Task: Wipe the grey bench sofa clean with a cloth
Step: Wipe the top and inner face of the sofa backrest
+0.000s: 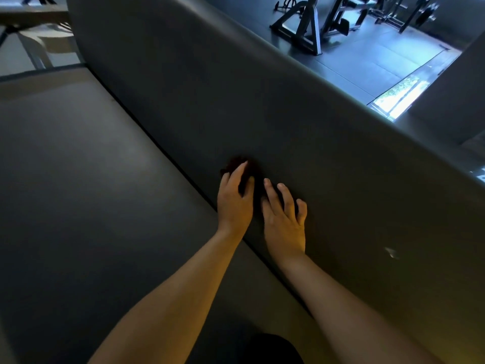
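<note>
The grey bench sofa point(78, 179) fills the view, its seat on the left and its tall backrest point(210, 88) slanting across the middle. A dark cloth point(256, 177) lies bunched against the lower backrest, just above the seam with the seat. My left hand point(235, 199) rests on the cloth with its fingers spread over the left part. My right hand point(284, 215) lies beside it, fingers straight and spread, its fingertips on the cloth's right edge and the backrest. Most of the cloth is hidden under the hands.
Beyond the backrest's top edge, at upper right, gym equipment frames point(309, 24) stand on a dark floor with a bright strip of light point(401, 98). A pale table or chair point(34, 30) shows at upper left. A small light scuff point(391, 252) marks the backrest at right.
</note>
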Available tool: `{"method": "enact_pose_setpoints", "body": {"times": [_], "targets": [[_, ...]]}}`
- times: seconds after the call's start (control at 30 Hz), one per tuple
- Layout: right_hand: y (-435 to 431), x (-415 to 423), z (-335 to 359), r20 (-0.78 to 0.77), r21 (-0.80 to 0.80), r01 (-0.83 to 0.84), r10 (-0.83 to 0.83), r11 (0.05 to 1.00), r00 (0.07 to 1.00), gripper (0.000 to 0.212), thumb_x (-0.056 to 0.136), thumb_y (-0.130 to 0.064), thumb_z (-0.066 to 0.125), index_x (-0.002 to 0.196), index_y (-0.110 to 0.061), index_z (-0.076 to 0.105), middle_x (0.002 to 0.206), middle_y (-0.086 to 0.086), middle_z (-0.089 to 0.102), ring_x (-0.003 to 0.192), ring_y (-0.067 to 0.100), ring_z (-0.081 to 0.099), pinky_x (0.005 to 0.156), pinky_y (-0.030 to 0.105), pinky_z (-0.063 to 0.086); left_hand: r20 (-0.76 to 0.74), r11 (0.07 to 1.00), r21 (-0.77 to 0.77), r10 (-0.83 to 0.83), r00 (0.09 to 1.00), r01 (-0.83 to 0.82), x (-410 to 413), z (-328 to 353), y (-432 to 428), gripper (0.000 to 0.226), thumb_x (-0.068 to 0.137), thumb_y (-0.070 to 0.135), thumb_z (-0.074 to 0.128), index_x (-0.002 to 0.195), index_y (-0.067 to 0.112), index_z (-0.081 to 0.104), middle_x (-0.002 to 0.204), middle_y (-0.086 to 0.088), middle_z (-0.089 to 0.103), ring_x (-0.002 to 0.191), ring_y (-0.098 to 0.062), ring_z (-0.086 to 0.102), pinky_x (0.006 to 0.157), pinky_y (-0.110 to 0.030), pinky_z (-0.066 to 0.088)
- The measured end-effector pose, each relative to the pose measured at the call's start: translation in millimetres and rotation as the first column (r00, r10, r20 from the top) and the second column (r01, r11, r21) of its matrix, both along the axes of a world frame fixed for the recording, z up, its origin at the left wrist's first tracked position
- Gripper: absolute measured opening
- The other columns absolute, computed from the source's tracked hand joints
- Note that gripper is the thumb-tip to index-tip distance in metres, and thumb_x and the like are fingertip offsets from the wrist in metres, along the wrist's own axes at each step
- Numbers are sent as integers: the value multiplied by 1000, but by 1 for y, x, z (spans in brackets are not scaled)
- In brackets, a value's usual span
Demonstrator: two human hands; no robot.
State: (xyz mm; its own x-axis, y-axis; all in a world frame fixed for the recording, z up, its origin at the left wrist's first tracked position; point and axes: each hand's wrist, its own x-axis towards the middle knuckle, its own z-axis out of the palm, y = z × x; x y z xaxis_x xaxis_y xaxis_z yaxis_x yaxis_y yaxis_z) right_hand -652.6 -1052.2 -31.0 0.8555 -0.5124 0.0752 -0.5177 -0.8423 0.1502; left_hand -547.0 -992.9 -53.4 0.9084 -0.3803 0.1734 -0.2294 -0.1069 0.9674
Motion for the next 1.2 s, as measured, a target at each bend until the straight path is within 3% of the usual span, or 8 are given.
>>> {"method": "enact_pose_setpoints", "body": {"times": [0.2,0.3,0.43,0.5,0.67,0.8,1.0,1.2], "targets": [[2,2,-6,58,-6,19,-19,1000,998,80,84,-10,64,157,-21,32,169,-5,10,151,22,0,112,49,7,83,984,178,-48,995,32,-4,-29,4,42,99,19,59,140,25,53,131,6,54,119,-9,53,97,-24,48],[3,3,-6,60,4,18,-19,1000,998,82,86,-12,63,159,-20,25,169,-4,9,152,22,0,113,50,6,-126,981,182,-50,991,72,-29,-60,20,42,99,17,60,139,27,53,132,10,54,120,-5,54,96,-16,46],[3,1,-8,11,72,-12,12,997,1000,79,96,-15,52,161,-22,7,169,-6,-8,149,20,-17,118,50,-5,-346,980,153,-66,936,126,-49,-92,30,39,101,19,58,138,32,54,134,11,58,126,-8,54,107,-35,49],[5,-2,-7,34,49,-4,3,999,999,79,93,-13,54,161,-21,14,170,-5,0,150,20,-10,117,50,0,-379,993,106,-5,925,49,-41,-87,25,38,101,17,56,136,32,55,133,8,57,125,-9,54,108,-38,49],[5,-1,-2,-37,119,-7,12,993,999,80,98,-11,45,161,-23,-3,167,-7,-18,148,20,-21,121,52,-1,-515,979,-3,172,840,-202,2,-49,5,40,104,15,50,141,30,47,143,3,45,126,-11,47,102,-34,47],[8,1,2,-57,134,9,-1,991,998,80,98,-12,45,161,-24,-3,167,-7,-19,151,21,-19,122,52,0,-509,991,88,136,850,-105,-12,-58,4,43,105,14,47,144,29,41,147,0,40,124,-10,43,95,-27,40],[13,-2,-6,-47,117,4,1,993,999,73,101,-15,41,162,-21,1,168,-6,-12,147,21,-16,120,50,1,-541,988,156,102,835,-20,-32,-66,7,40,103,17,52,142,25,47,136,-1,55,119,-18,57,100,-40,53],[18,-7,-9,-68,132,-2,11,991,998,75,101,-24,48,162,-22,4,169,-5,-7,153,21,-7,122,49,3,-565,955,42,-221,795,295,-45,-62,39,31,103,20,55,133,27,56,120,4,65,104,-12,66,91,-39,59]]}}
